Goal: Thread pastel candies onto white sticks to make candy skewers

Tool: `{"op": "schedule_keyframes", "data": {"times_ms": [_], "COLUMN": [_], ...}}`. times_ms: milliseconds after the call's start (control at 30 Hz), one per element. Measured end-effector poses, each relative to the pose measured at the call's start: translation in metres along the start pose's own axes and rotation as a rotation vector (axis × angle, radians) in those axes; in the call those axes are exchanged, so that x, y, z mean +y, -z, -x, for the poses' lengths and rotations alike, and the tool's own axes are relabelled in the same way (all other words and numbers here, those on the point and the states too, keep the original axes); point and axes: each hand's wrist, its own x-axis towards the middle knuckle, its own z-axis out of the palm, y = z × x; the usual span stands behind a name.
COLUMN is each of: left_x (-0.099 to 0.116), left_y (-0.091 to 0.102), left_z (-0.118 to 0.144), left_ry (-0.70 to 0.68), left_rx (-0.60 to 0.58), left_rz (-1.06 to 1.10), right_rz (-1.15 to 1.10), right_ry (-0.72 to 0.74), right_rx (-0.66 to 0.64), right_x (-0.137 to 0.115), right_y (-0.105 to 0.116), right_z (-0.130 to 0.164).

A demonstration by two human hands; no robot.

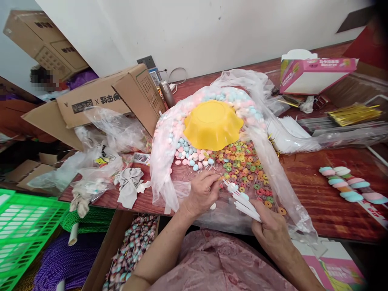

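Note:
My right hand (271, 226) is closed around a bundle of thin white sticks (247, 208), their tips pointing up and left. Pale blue and white candies (233, 186) sit near the tips of some sticks. My left hand (202, 193) is pinched just left of those tips; what lies between its fingers is too small to make out. Beyond both hands, colourful ring candies (242, 163) and pink, blue and white round candies (189, 153) lie spread on a clear plastic sheet (275, 178). A yellow wavy-edged bowl (214, 123) rests upside down on the candies.
Twisted marshmallow sticks (351, 184) lie on the red-brown table (306, 202) at right, below gold ties (353, 115). Cardboard box (97, 101), crumpled cloth (130, 184) at left. A green crate (27, 234) and a box of candy skewers (133, 246) stand below the edge.

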Motion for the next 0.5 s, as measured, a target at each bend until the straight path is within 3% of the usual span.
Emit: {"op": "schedule_keyframes", "data": {"times_ms": [300, 500], "left_x": [0.0, 0.007], "left_y": [0.001, 0.0], "left_z": [0.003, 0.003], "left_ry": [0.066, -0.004], "left_rx": [0.057, 0.049], "left_rz": [0.013, 0.006], "right_rz": [-0.026, -0.05], "right_ry": [-0.023, -0.036], "right_rx": [-0.007, -0.045], "right_x": [-0.004, -0.004], "right_y": [0.004, 0.001], "right_z": [0.002, 0.0]}}
